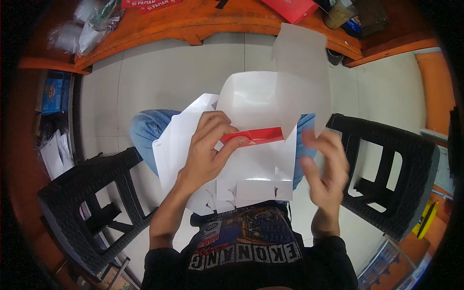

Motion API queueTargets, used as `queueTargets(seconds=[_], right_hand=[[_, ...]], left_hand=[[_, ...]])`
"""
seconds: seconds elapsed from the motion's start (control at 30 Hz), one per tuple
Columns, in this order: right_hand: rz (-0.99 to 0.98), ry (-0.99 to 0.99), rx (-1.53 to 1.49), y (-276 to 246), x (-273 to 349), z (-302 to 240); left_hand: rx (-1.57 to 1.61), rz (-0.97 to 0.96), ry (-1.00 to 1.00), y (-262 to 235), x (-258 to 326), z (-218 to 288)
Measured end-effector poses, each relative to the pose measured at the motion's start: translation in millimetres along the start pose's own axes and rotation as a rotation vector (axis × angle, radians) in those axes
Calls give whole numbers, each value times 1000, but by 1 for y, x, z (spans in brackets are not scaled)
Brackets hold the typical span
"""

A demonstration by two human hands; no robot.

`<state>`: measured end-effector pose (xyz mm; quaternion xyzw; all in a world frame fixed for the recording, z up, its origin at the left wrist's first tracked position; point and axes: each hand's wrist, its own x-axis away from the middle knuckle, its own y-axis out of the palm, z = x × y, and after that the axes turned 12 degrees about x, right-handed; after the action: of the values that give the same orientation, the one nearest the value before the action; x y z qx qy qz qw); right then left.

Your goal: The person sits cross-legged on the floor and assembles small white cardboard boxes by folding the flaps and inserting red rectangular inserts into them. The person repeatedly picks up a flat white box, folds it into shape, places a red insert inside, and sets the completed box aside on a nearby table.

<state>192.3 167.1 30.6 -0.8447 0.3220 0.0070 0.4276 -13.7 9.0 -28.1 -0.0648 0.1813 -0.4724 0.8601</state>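
A die-cut cardboard box blank (249, 96), white and glossy on its upper face, lies across my lap. Its tall far panel (300, 63) stands up at the far right. My left hand (207, 147) is closed on a red folded flap (263, 137) of the blank, thumb on the near side and fingers over the far side. To the right of the blank, my right hand (326, 166) is raised with thumb and fingers apart, holding nothing, a little smeared by motion. More white cardboard (176, 140) shows under my left forearm and hand.
Black plastic stools stand at my left (96, 208) and right (386, 169). An orange wooden table (193, 26) runs along the far side, bearing red cardboard (292, 7), plastic-wrapped items (92, 29) and a jar (340, 14). Shelves (58, 121) stand on the far left.
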Motion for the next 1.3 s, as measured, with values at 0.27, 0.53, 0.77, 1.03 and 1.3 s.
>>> queueTargets(seconds=[0.27, 0.53, 0.77, 1.03, 1.3], right_hand=[[-132, 110, 43, 49, -21, 23], [-102, -60, -121, 67, -32, 28], [-284, -47, -146, 67, -21, 30], [19, 44, 111, 82, 14, 25], [-98, -132, -160, 49, 24, 62]], left_hand=[[-9, -84, -99, 2, -6, 20], [-47, -225, -13, 8, -7, 11], [34, -186, -14, 10, -7, 5], [-5, 56, 73, 11, -9, 14], [1410, 52, -676, -60, -14, -17]])
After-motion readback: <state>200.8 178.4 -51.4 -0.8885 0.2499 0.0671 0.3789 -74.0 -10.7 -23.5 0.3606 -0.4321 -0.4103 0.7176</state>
